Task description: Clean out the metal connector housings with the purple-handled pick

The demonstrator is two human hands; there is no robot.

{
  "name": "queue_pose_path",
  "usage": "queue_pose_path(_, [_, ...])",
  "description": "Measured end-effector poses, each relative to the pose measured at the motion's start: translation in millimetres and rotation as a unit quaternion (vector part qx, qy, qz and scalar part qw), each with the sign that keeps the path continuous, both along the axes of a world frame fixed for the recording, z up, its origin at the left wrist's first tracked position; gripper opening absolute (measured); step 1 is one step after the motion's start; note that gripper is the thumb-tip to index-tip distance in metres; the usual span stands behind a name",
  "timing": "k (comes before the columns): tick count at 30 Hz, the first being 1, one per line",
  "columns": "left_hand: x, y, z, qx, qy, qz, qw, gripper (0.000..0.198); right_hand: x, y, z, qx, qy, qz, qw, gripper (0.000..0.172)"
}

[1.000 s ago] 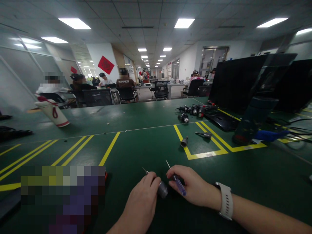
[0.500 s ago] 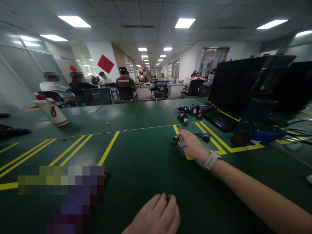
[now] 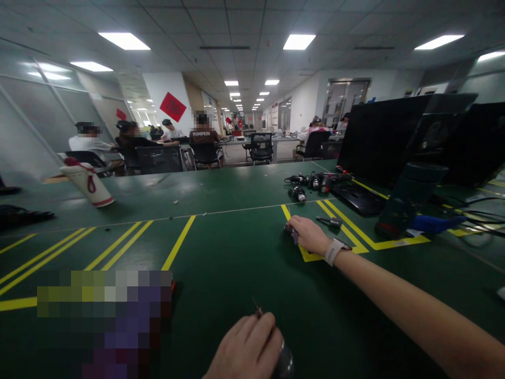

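Observation:
My left hand (image 3: 250,345) is at the bottom centre with its fingers wrapped round a dark, shiny object (image 3: 284,363). A thin dark tip sticks up past the fingertips; most of the object is hidden. Further off to the right, my right hand (image 3: 310,234), with a pale watch band (image 3: 333,251) on the wrist, has its fingers closed by a small purplish and metallic item (image 3: 292,233) at a yellow tape line. A metal tool part with a thin shaft (image 3: 329,221) lies just right of that hand.
Dark tools and cables (image 3: 311,183) lie beyond my right hand. A dark bottle (image 3: 410,200) and black monitors (image 3: 382,139) stand at right, a white cup (image 3: 89,183) at far left. A pixelated object (image 3: 130,316) is at lower left on the green table (image 3: 221,252). People sit behind.
The left hand has turned, uncovering the dark shiny body at its right side. The right hand's fingers now cover most of the round metal piece that showed before.

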State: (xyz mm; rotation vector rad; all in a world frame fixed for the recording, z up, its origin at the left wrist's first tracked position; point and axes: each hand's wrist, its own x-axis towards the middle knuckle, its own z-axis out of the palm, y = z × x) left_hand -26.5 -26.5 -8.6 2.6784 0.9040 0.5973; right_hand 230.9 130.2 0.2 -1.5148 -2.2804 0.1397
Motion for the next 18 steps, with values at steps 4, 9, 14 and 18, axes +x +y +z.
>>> queue_pose_path(4, [2.5, -4.4, 11.4, -0.123, -0.138, 0.138, 0.973, 0.042, 1.4, -25.8, 11.5, -0.009, 0.088, -0.010, 0.996, 0.025])
queue_pose_path(9, [4.1, -14.1, 26.6, -0.358, -0.257, 0.195, 0.876, 0.015, -10.2, -91.3, 19.7, -0.067, 0.258, 0.005, 0.964, 0.030])
queue_pose_path(14, [3.2, -23.2, 18.3, -0.504, -0.384, 0.226, 0.740, 0.041, -29.0, -150.6, 7.7, -0.201, 0.346, 0.084, 0.913, 0.035])
queue_pose_path(18, [3.0, -26.3, 13.0, -0.559, -0.430, 0.189, 0.683, 0.037, -39.8, -163.8, 7.3, -0.243, 0.391, 0.107, 0.881, 0.018])
